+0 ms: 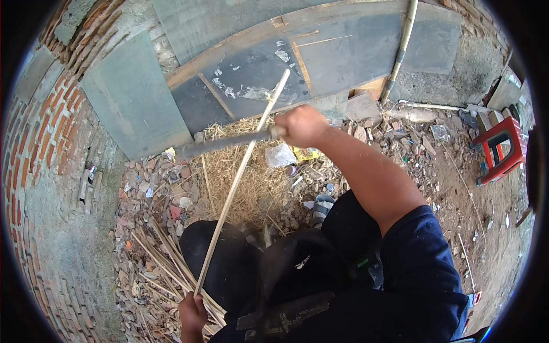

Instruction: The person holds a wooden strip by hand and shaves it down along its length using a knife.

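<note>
My left hand [193, 311] is closed around the lower end of a long pale bamboo strip [229, 201]. The strip slants up and away from my left thigh, with a knobbly joint near its far end. My right hand [305, 126] grips the handle of a machete [229, 142], raised in front of me. Smeared by motion, its dark blade points left and crosses the upper part of the strip. Whether blade and strip touch I cannot tell.
Pale shavings [246, 186] are heaped on the rubble ground before my knees. More bamboo strips [171, 260] lie at my left. Grey panels [349, 54] stand ahead, a brick wall [43, 148] rises at left, and a red plastic stool [500, 150] is at right.
</note>
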`<state>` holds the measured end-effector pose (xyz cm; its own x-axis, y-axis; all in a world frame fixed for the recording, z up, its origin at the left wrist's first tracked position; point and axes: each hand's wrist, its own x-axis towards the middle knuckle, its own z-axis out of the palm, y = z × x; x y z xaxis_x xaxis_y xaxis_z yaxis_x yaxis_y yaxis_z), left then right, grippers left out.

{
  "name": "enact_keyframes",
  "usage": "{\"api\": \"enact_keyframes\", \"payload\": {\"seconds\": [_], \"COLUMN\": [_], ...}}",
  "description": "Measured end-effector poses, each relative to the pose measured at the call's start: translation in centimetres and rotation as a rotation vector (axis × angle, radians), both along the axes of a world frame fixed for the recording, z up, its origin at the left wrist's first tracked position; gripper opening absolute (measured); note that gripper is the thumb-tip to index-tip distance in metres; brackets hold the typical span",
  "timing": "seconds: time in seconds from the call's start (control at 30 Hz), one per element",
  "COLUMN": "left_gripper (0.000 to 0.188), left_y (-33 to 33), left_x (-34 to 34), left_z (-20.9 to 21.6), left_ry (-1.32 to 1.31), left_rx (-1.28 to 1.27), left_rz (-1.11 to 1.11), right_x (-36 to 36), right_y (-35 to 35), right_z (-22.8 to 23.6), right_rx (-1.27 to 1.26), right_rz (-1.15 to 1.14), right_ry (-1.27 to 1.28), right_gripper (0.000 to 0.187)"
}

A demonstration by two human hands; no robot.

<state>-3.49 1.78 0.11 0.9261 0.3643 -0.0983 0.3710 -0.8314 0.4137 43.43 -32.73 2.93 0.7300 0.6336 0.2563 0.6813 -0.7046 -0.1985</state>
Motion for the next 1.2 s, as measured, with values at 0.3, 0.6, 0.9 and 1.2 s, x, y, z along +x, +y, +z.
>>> {"api": "enact_keyframes", "payload": {"seconds": [0.3, 0.6, 0.9, 1.2], "left_gripper": [0.029, 0.036, 0.039, 0.043], "left_y": [1.0, 0.6, 0.2, 0.1], "left_x": [0.8, 0.7, 2.0, 2.0], "left_z": [-0.1, -0.3, 1.4, 2.3], "left_ry": [0.021, -0.028, -0.001, 0.039], "left_rx": [0.046, 0.153, -0.073, 0.001], "left_rz": [-0.054, -0.097, -0.068, -0.102], "right_x": [1.8, 2.1, 2.6, 3.9], "right_y": [-3.6, -4.1, -4.5, -6.6], "right_z": [0.3, -0.1, -1.8, -2.8], "right_rx": [0.008, -0.055, 0.083, -0.023], "right_rz": [-0.447, -0.138, -0.210, -0.462], "right_ry": [0.214, 0.076, 0.036, 0.082], "right_gripper": [0.026, 0.019, 0.024, 0.025]}}
